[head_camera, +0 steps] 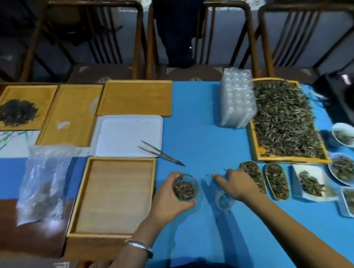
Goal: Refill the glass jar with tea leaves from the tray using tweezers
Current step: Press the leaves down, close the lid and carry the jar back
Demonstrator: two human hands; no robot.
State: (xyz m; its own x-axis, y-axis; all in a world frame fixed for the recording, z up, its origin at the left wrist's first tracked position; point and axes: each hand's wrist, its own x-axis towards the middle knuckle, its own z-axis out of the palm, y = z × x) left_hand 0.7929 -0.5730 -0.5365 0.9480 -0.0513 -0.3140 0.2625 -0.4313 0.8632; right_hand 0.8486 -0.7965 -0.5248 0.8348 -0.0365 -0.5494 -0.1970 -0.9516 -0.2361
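My left hand grips a small glass jar on the blue cloth, with brown tea leaves lying inside it. Just to its right, my right hand holds a clear glass piece, perhaps the lid, under the palm, forefinger stretched toward the jar. The wooden tweezers lie loose, partly on the white tray and partly on the cloth, beyond both hands. The yellow tray heaped with greenish tea leaves stands at the right.
An empty wooden box sits left of the jar. Three wooden trays line the far edge, one holding dark tea. Small dishes of leaves crowd the right side. A stack of clear plastic packs and a plastic bag stand nearby.
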